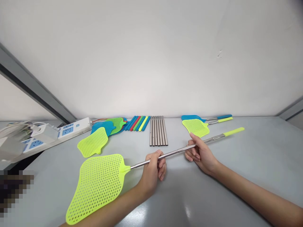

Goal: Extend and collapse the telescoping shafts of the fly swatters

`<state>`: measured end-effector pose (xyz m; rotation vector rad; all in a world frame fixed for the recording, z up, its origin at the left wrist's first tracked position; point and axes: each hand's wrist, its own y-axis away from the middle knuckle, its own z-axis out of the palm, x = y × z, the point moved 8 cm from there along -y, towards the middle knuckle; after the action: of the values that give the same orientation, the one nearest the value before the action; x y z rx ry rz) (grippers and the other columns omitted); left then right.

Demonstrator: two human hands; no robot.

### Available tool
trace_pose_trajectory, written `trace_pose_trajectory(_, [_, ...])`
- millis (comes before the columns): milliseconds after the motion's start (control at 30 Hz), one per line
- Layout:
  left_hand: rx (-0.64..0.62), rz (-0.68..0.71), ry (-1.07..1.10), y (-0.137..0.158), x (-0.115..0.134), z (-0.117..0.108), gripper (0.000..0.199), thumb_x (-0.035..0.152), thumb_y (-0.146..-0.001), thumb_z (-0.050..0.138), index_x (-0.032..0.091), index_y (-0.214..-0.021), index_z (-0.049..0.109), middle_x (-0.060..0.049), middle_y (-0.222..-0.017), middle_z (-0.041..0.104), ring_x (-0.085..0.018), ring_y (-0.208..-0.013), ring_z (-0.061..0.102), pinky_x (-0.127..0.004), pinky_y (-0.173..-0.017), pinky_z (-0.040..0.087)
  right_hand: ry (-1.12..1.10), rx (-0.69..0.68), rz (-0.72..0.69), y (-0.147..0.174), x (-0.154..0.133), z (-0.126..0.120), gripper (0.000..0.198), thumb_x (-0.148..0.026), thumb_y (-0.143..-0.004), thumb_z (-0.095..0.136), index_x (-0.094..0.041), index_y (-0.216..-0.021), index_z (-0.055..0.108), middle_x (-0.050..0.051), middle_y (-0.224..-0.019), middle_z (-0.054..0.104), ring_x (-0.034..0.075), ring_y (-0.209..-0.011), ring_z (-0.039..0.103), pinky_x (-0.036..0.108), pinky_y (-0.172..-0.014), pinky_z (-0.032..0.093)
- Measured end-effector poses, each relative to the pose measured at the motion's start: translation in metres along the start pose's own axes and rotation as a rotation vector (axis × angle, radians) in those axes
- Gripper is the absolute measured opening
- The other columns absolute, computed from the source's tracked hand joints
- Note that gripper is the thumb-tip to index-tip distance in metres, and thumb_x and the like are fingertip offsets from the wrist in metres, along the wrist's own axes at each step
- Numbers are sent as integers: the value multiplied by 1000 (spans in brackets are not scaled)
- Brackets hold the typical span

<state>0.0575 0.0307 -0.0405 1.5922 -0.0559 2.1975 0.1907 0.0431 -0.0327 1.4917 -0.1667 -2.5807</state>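
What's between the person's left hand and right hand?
In the head view, a stretch of thin silver metal shaft, part of the lime-yellow perforated swatter, runs between the left hand and the right hand.

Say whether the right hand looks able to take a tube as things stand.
Probably not yet: the right hand is occupied with the swatter shaft, though the tubes lie uncovered nearby.

Centre: seven slim silver metal tubes (158, 132) and seven slender multicoloured handles (138, 123). Three metal-shafted flyswatters with perforated yellow or blue heads (171, 153): one mid-frame, two right. Left: loose perforated heads (93, 143), overlapping, uncountable.
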Motion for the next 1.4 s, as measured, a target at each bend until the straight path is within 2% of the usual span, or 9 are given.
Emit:
trace_pose_trajectory(100, [-51, -7, -86, 2, -1, 5, 38, 36, -79, 34, 18, -46, 33, 6, -32, 29, -7, -31, 29, -19, -35, 25, 26, -42, -7, 1, 2, 2, 53, -43, -81, 35, -17, -35, 38, -7, -28, 18, 6, -30, 22, 22, -40, 29])
trace_pose_trajectory(167, [-84, 5, -164, 5, -1, 8, 37, 36, -80, 36, 17, -48, 36, 5, -36, 32, -7, -35, 33, -20, -39, 27, 119, -95, 3, 3, 4, 7, 54, -43, -81, 34, -16, -35, 42, -6, -28, 22, 7, -31, 28, 22, -42, 31])
trace_pose_trajectory(300, [-163, 29, -253, 9, 3, 16, 39, 36, -82, 33, 16, -48, 39, 4, -37, 34, -8, -40, 36, -20, -45, 30, 420, -325, 108, 14, 18, 25, 60, -46, -82, 27, -12, -42, 55, -2, -31, 38, 7, -31, 35, 20, -38, 30])
trace_pose_trajectory(367, [-202, 22, -248, 9, 4, 19, 40, 35, -82, 31, 15, -48, 40, 4, -37, 35, -8, -40, 37, -21, -46, 31, 464, -434, 174, 22, 26, 34, 63, -47, -83, 22, -10, -46, 57, 0, -34, 43, 7, -32, 39, 20, -36, 29])
trace_pose_trajectory(567, [-306, 13, -178, 9, 1, 25, 44, 36, -83, 25, 15, -49, 42, 2, -36, 38, -9, -38, 38, -23, -48, 32, 422, -548, 187, 33, 29, 48, 63, -44, -84, 18, -8, -55, 60, 4, -43, 53, 7, -33, 41, 19, -38, 32])
trace_pose_trajectory(800, [-416, -60, -274, 20, -8, 29, 47, 41, -85, 21, 16, -50, 39, 2, -39, 39, -10, -44, 41, -23, -50, 33, 173, -775, 393, 52, 39, 67, 76, -41, -83, -2, -7, -55, 60, 10, -47, 56, 10, -34, 41, 22, -39, 36])
trace_pose_trajectory(1033, [-450, -264, -367, 32, -15, 24, 45, 51, -82, 19, 19, -53, 28, 7, -37, 25, -6, -35, 23, -21, -37, 18, 233, -788, 408, 59, 46, 63, 82, -43, -83, -7, -5, -60, 61, 9, -45, 56, 7, -30, 33, 22, -40, 35])
trace_pose_trajectory(1233, [-451, -303, -415, 34, -16, 21, 45, 53, -80, 21, 19, -51, 29, 8, -38, 27, -5, -37, 23, -21, -39, 19, 376, -698, 379, 66, 50, 59, 90, -45, -81, -13, -5, -58, 64, 9, -47, 55, 7, -33, 33, 21, -42, 33])
trace_pose_trajectory(1400, [-517, -279, -419, 35, -14, 28, 47, 50, -81, 20, 19, -47, 28, 8, -35, 25, -5, -34, 21, -22, -38, 19, 411, -701, 385, 68, 53, 60, 95, -48, -79, -16, -5, -59, 66, 8, -45, 53, 7, -33, 33, 23, -45, 36])
